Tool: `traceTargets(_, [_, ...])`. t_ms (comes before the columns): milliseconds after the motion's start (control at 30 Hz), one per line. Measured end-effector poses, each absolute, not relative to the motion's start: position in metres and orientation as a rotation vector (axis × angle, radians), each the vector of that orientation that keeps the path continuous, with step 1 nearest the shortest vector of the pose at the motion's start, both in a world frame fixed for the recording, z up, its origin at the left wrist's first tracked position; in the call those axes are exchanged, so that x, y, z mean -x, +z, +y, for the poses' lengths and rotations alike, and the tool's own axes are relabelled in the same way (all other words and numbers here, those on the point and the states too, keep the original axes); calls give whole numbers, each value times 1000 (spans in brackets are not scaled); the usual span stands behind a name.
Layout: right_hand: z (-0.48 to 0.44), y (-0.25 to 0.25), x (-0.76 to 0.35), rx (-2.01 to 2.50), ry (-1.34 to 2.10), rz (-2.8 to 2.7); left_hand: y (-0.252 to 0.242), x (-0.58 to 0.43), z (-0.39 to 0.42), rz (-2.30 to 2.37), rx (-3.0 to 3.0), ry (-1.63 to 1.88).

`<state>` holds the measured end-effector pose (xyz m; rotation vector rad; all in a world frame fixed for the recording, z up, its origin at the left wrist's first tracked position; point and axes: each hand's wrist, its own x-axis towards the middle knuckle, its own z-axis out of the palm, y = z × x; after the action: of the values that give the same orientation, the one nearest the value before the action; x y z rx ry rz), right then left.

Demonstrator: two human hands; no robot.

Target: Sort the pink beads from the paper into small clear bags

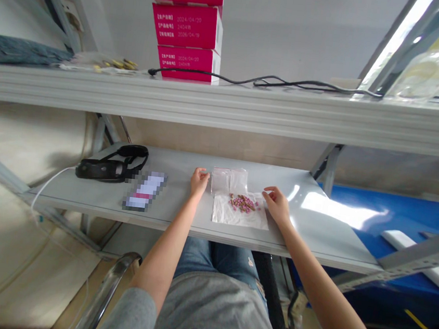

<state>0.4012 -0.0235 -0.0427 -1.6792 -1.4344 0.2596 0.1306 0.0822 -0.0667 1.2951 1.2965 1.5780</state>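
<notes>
A clear plastic bag (228, 181) lies on the grey shelf board in front of me, with a zip line along its top. Overlapping its lower edge is a flat whitish plastic sheet or bag (224, 215). A small heap of pink and brownish beads or buds (243, 203) lies on it; their exact kind is too small to tell. Just left of the clear bag, my left hand (199, 182) has its fingers curled together with nothing visible in them. My right hand (277, 202) is beside the whitish plastic's right corner, loosely bent, thumb and forefinger slightly apart.
On the board's left side are a black headset-like device (105, 169) with a white cable and a blurred phone (145, 192). An upper shelf (225, 105) crosses above my hands, carrying stacked magenta boxes (189, 27) and a black cable (267, 80). Metal posts flank the board.
</notes>
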Motion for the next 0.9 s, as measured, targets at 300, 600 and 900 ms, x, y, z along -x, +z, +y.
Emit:
traceTargets(300, [-22,-45,-402,1671,265,-1435,-65,-131,81,1294,-1301,1565])
traceTargets(600, [-25,-41,-400,1692,262,-1439,-65,-131,81,1292,-1299,1565])
traceTargets(900, [-25,-40,-399,1694,283,-1442,-67,-131,82,1285,-1314,1563])
